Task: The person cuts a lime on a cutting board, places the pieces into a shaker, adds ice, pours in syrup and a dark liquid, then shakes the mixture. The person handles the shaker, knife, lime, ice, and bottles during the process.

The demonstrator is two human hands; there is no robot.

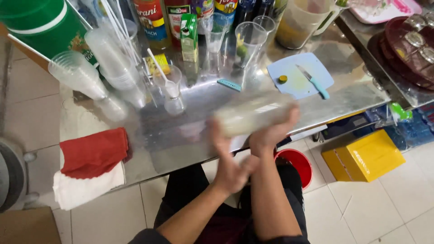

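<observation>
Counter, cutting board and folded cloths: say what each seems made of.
Counter: likely stainless steel, brushed, with smeared grey reflections.
Cutting board: probably plastic, pale blue, matte, thin with rounded corners.
Red cloth and white cloth: soft woven fabric, folded and draping over the edge.

Knife point(313, 81) on cutting board point(299, 83)

Person's body: both forearms bare, left hand point(229, 169) and right hand point(271, 131) ungloved with no rings or watch showing; dark sleeve edges near elbows; black trousers point(190, 190) below.
</observation>
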